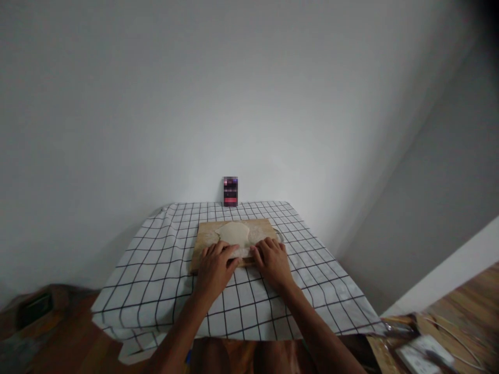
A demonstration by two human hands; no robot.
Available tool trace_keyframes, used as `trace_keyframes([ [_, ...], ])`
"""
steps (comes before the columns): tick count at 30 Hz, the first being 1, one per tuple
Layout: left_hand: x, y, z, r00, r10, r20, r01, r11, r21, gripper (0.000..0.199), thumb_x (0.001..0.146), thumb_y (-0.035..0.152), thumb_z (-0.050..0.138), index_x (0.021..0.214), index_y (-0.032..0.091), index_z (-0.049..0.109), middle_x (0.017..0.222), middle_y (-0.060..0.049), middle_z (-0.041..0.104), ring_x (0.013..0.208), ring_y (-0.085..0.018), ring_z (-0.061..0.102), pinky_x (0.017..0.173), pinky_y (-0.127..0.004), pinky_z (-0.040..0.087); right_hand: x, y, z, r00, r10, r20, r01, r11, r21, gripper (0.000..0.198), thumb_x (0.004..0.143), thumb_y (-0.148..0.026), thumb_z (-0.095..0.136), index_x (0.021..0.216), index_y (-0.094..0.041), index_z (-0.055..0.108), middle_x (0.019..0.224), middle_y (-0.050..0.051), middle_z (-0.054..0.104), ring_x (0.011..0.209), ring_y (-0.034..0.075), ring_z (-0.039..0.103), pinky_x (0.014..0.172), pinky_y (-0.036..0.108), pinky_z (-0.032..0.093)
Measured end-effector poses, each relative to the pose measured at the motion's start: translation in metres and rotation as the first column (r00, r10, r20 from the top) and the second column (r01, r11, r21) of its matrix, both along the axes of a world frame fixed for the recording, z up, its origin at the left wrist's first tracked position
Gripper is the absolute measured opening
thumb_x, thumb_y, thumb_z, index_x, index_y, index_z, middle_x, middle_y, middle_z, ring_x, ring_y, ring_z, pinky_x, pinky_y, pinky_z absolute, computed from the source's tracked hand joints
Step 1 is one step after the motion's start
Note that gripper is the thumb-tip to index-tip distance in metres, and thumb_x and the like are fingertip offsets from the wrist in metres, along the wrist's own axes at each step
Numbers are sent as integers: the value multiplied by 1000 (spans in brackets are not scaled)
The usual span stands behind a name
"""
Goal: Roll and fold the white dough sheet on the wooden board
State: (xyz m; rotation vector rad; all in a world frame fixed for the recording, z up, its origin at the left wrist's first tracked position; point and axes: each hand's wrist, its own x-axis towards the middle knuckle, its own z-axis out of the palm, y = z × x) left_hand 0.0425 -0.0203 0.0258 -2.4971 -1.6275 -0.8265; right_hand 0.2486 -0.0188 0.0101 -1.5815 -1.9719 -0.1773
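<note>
Presently, both hands lie palm down at the near edge of a wooden board (259,224), side by side with a gap between them. Left hand (217,262): fingers reach forward over the near left part of the board, slightly bent, thumb out toward the right hand. Right hand (273,261): fingers bent more, over the near right part, thumb side facing the left hand. Whether either set of fingers is closed around anything cannot be told; the undersides are hidden. A pale strip (244,252) spans the gap between the fingers; cannot tell if it is dough or a separate piece. Dough sheet (234,234), pale, flat, rounded with an uneven outline, lies on the board just ahead of the fingers, mainly forward of the gap and the left fingers. White powder (210,237) marks the wood forward of the left fingers and also ahead of the right ones. A curved handle (278,235) shows at the board's edge, just beyond the right fingers. Board rests on a cloth-covered table (159,267), white with dark grid lines. Well ahead of the fingers, an upright dark device (230,192), its front pixelated, stands near the wall (249,114)
</note>
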Motion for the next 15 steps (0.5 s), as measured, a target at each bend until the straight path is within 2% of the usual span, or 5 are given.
trace_keyframes([
  [5, 1, -4, -1, 1000, -8, 10, 8, 1000, 15, 32, 97, 33, 70, 129, 31, 73, 118, -5, 74, 112, -27, 66, 98, -46, 49, 1, 0, 0, 999, 18, 41, -18, 1000, -3, 29, 110, -47, 52, 102, -24, 67, 105, 6, 68, 105, 26, 60, 92, 39, 40],
  [9, -3, 0, 4, 994, -52, 100, 53, 998, -16, 27, 98, 33, 66, 123, 28, 76, 118, -6, 76, 113, -27, 69, 98, -45, 53, 3, -1, -1, 998, 41, 37, -40, 999, -20, 42, 95, -63, 71, 108, -24, 68, 111, 8, 68, 109, 29, 60, 93, 41, 41],
  [11, -8, 12, 13, 973, -82, 216, 104, 990, -91, 27, 101, 33, 60, 119, 24, 76, 119, -7, 77, 109, -24, 71, 97, -40, 56, 2, -1, -2, 1000, 20, 8, -20, 999, -29, 47, 90, -66, 76, 106, -23, 68, 110, 8, 68, 108, 29, 60, 93, 41, 41],
  [13, -13, 33, 27, 945, -40, 326, 100, 981, -169, 31, 103, 33, 54, 120, 17, 75, 120, -10, 78, 107, -22, 73, 95, -35, 58, 0, 0, -2, 1000, 16, -16, -16, 1000, -27, 51, 87, -69, 78, 104, -23, 68, 109, 8, 68, 108, 29, 61, 93, 41, 42],
  [15, -13, 60, 41, 961, -17, 277, 73, 978, -194, 36, 101, 33, 57, 128, 15, 70, 131, -12, 75, 118, -23, 69, 106, -35, 53, -1, 1, -2, 999, 34, -25, -34, 999, -18, 54, 84, -72, 79, 104, -23, 68, 109, 7, 69, 108, 29, 61, 93, 42, 42],
])
